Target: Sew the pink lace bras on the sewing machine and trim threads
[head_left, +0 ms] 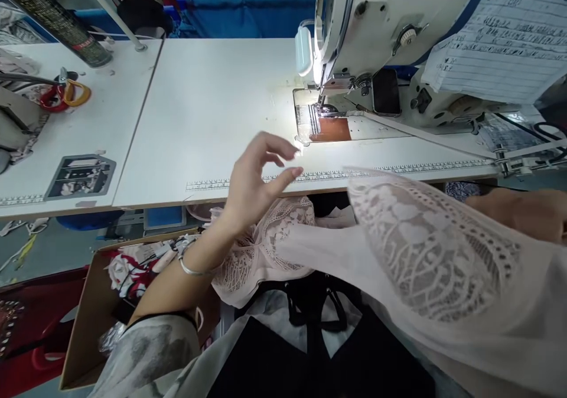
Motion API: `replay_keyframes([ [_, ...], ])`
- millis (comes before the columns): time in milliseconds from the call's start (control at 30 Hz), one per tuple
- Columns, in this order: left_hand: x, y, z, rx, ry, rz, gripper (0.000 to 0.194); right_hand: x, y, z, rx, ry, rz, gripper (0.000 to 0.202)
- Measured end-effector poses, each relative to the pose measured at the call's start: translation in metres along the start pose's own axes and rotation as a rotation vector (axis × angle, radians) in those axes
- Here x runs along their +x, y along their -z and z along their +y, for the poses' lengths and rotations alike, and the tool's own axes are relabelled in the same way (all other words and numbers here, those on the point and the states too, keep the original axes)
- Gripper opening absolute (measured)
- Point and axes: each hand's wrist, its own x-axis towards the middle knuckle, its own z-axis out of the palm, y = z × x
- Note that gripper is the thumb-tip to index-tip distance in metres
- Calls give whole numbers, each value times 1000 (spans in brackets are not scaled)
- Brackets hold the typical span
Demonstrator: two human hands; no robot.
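Observation:
My left hand [259, 179] is raised over the front edge of the white table [212, 103], fingers curved and apart, holding nothing. A pale pink lace garment [434, 250] spreads over my lap and up to the right, one lace cup lifted toward the table edge. My right hand [522, 212] is at the far right, partly behind the garment; its fingers are hidden. The sewing machine [385, 20] stands beyond, its needle area lit, with a brown patch [334, 129] on the plate beside it.
A pale strip [416, 131] runs from the needle area to a metal guide [505, 160]. A phone [385, 92] lies under the machine arm. Scissors [76, 93] and a thread cone [57, 23] are at the left. A cardboard box [84, 327] with fabric pieces stands below the table.

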Motion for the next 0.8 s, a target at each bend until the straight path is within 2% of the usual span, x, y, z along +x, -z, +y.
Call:
replay_keyframes([
  [67,-13,-10,13,-1,-75,-117,4,-4,-5,-8,-19,16,264,53],
  [100,-20,-17,19,8,-105,-188,7,0,-10,-11,-66,-10,393,38],
  [133,-28,-25,22,32,-132,-248,8,7,-16,-12,-131,-51,453,29],
  [200,-43,-41,23,106,-178,-305,7,25,-29,-8,-250,-93,396,25],
  [233,-49,-49,21,145,-195,-305,13,34,-37,-4,-283,-97,364,26],
  [300,-59,-62,13,201,-211,-261,20,47,-50,6,-333,-88,371,25],
  [400,-66,-73,2,229,-200,-199,15,54,-64,20,-403,-40,406,23],
  [533,-65,-70,-1,229,-118,-194,6,51,-71,31,-523,147,384,23],
  [600,-64,-67,0,204,-35,-189,10,50,-70,35,-658,231,462,28],
  [700,-63,-65,2,127,61,-175,14,49,-63,38,-856,243,554,37],
  [733,-62,-64,2,103,69,-175,14,50,-60,39,-872,236,531,39],
  [800,-61,-64,2,61,65,-184,12,49,-53,38,-790,229,390,36],
])
